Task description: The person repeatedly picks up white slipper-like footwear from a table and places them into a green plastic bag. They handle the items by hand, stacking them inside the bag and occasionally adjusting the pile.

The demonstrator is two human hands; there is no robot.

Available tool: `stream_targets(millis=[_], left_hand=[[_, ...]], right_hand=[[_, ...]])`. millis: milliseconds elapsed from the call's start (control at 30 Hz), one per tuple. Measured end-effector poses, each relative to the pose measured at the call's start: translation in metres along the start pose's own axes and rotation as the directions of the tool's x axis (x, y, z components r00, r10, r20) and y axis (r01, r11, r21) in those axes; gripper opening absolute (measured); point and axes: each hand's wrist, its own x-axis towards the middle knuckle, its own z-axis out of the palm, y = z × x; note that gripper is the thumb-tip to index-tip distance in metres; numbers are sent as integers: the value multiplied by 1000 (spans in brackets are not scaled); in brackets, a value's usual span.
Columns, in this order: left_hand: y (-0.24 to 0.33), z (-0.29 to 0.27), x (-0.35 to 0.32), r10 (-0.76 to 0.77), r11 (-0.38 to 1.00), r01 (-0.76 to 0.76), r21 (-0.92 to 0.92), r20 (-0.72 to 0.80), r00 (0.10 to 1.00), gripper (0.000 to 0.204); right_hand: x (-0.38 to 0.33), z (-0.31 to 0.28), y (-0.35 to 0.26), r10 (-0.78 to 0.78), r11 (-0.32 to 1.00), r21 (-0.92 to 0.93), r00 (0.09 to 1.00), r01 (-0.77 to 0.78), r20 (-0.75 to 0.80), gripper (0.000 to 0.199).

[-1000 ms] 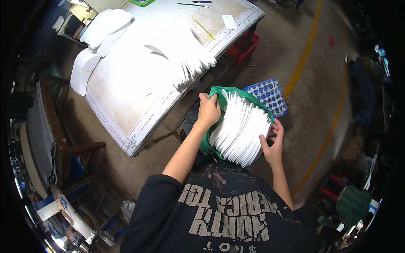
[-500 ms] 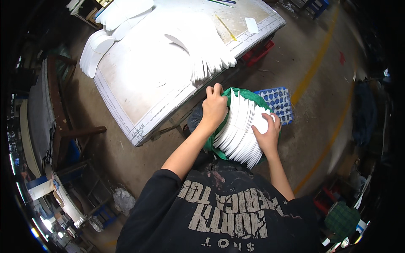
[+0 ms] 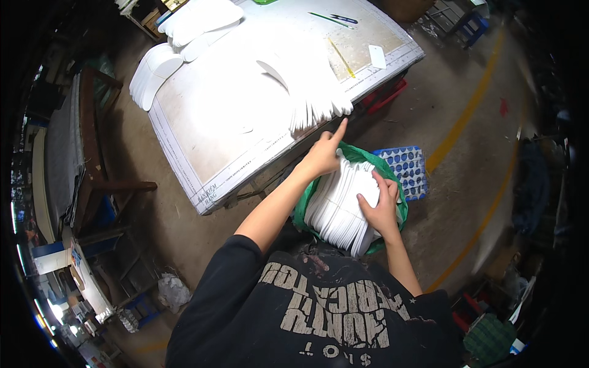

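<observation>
Nearest, right of centre, the right hand [image 3: 383, 208] is spread, thumb apart from fingers, against the right end of a stack of thin white pieces [image 3: 340, 205]. That stack stands inside an open green bag [image 3: 300, 211], just above the shirt. The right hand has gone from the bag's right edge onto the stack, so it now seems to steady the pieces rather than the bag. The left hand [image 3: 322, 156], by the bag's upper left edge, has straightened its index finger toward the table; whether it keeps any cloth pinched cannot be told. Just beyond the bag, to the right, lies a dotted blue-and-white item [image 3: 405, 172]. Farther, at upper centre, more white sheets [image 3: 316, 101] fan over the edge of the table [image 3: 190, 165].
</observation>
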Motion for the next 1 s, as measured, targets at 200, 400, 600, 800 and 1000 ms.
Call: stream_targets(millis=[200, 400, 600, 800, 1000], left_hand=[[-39, 9, -42, -143, 989, 149, -2, -293, 945, 32], [-45, 37, -41, -289, 894, 170, -414, -242, 926, 26], [-19, 46, -36, -267, 934, 244, -260, -54, 962, 35], [-10, 39, -87, -261, 953, 212, -214, -233, 937, 35], [-80, 76, -176, -555, 828, 561, 13, -118, 823, 42]], right_hand=[[9, 14, -2, 128, 992, -5, 990, -128, -60, 85], [6, 31, -44, -394, 880, -224, 908, 418, 146, 49], [17, 79, -36, -132, 759, -525, 882, 384, 453, 58], [43, 93, -38, 20, 809, -505, 844, 301, 535, 58], [2, 63, -29, -415, 841, -217, 848, 496, 331, 53]])
